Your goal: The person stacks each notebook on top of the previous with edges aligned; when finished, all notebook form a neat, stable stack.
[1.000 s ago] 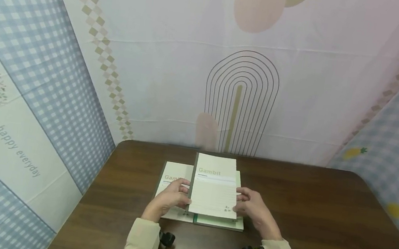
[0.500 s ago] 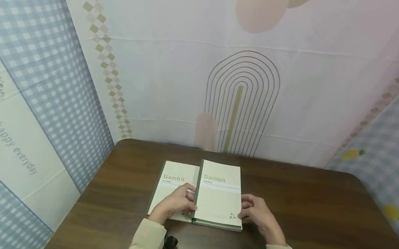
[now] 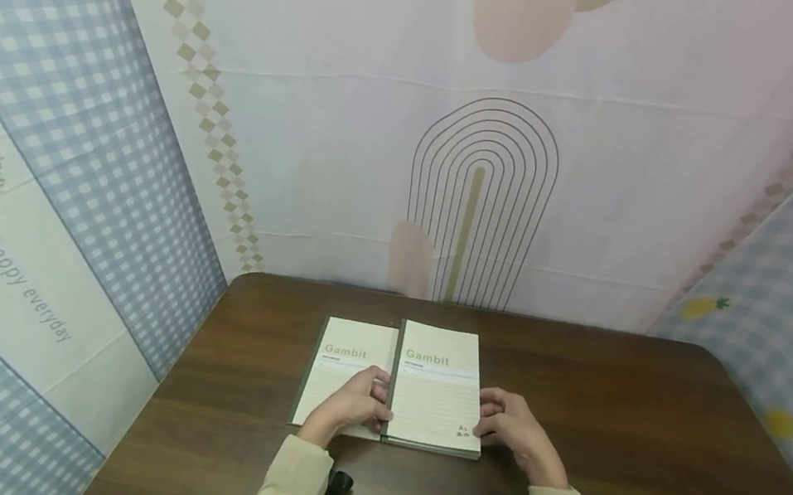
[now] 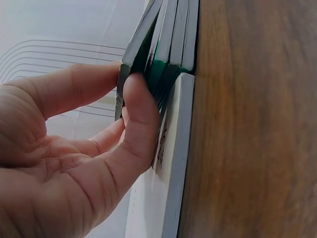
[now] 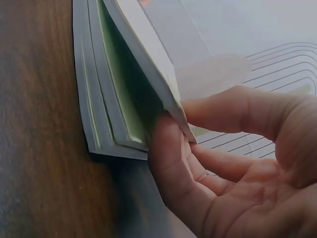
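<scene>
Both hands hold a cream "Gambit" notebook (image 3: 432,399) with a dark spine by its two long sides. My left hand (image 3: 349,404) pinches the spine side between thumb and fingers, while my right hand (image 3: 510,426) pinches the opposite side. The wrist views show this notebook tilted, its held part raised off a stack of notebooks (image 5: 99,94) beneath it. Green shows on the stack's notebooks. To the left lies another "Gambit" notebook (image 3: 344,349), flat and partly covered by my left hand. In the left wrist view that neighbouring notebook (image 4: 173,148) sits against the stack.
Under everything is a dark brown wooden table (image 3: 626,445) with rounded far corners. A printed cloth (image 3: 320,145) hangs behind it, and blue checked cloths (image 3: 81,72) flank it. A black wrist device (image 3: 338,485) sits at each cuff.
The held notebook has come down and toward me, shifting slightly right, onto or just over the right-hand stack. More of the left notebook shows now. Both hands keep their hold.
</scene>
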A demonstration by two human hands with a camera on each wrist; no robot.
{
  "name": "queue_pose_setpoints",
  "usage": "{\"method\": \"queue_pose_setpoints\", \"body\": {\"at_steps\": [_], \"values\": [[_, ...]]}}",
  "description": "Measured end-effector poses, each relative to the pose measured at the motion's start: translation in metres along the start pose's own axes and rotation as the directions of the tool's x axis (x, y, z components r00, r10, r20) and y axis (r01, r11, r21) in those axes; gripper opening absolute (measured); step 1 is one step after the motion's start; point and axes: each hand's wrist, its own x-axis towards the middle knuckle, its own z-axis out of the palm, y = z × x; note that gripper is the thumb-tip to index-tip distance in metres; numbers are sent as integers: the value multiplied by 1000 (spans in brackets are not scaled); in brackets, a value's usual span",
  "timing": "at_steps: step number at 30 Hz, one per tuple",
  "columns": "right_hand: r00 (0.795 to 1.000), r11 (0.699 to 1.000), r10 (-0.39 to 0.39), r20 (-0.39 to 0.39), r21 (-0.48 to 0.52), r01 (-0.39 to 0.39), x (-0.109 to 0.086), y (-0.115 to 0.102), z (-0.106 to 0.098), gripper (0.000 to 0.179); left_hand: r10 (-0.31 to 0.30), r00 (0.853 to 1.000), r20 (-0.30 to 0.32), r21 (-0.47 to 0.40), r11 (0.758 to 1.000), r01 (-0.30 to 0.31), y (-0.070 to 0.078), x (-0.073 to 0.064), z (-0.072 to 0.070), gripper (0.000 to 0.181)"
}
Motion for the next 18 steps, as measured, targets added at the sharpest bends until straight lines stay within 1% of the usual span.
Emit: {"method": "queue_pose_setpoints", "body": {"at_steps": [7,13,18], "values": [[1000,999,25,-1,-28,-25,2,-2,2,59,-4,1000,-16,45,999,5,2,-2,-1,52],[999,999,32,-3,-23,-32,0,-2,4,60,-2,999,-40,65,998,5,1,-4,0,52],[999,999,44,-12,-28,-44,0,-2,5,60,19,999,-49,94,996,-14,1,-5,-1,51]]}}
